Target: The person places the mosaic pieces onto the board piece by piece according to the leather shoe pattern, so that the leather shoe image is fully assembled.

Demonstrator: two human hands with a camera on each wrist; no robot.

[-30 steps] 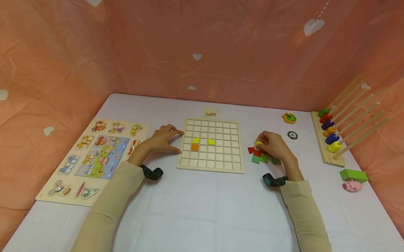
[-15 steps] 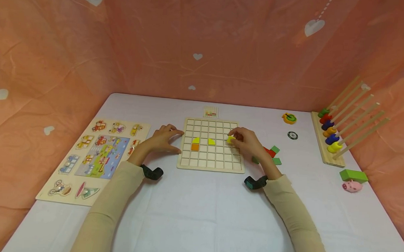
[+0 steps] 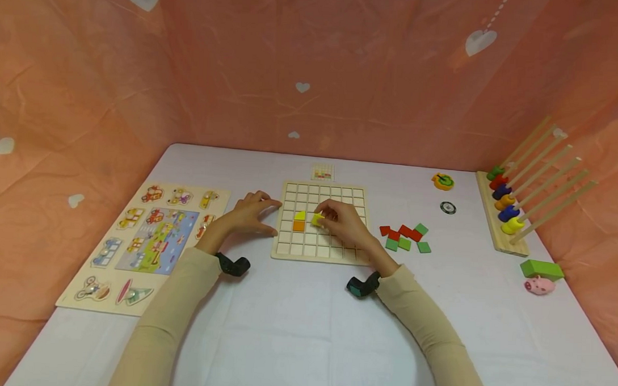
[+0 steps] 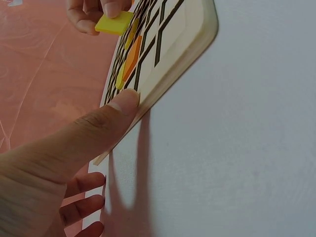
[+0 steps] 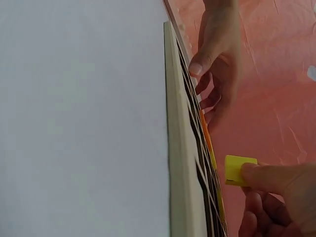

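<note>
My right hand (image 3: 342, 221) pinches a yellow square tile (image 5: 234, 169) between thumb and fingers, just above the middle of a wooden grid board (image 3: 290, 249). On the board, a yellow tile with a slanted or curved side (image 3: 300, 215) sits in the cell above an orange square tile (image 3: 299, 225). Another yellow tile on the board is hidden in the head view by my right hand and its tile. At the board's left side is my left hand (image 3: 248, 215), thumb and fingers spread; in the left wrist view its thumb (image 4: 126, 101) touches the board's edge.
Several red and green tiles (image 3: 393, 234) lie right of the board. A small pattern card (image 3: 323, 171) lies behind it. A picture puzzle (image 3: 70, 292) is at left. At right stand a peg rack (image 3: 502, 242), a green block (image 3: 541, 269) and a pink pig (image 3: 539, 285).
My right hand has picked up the yellow square tile from the loose tiles and carried it left over the board's middle. The left hand has stayed in place.
</note>
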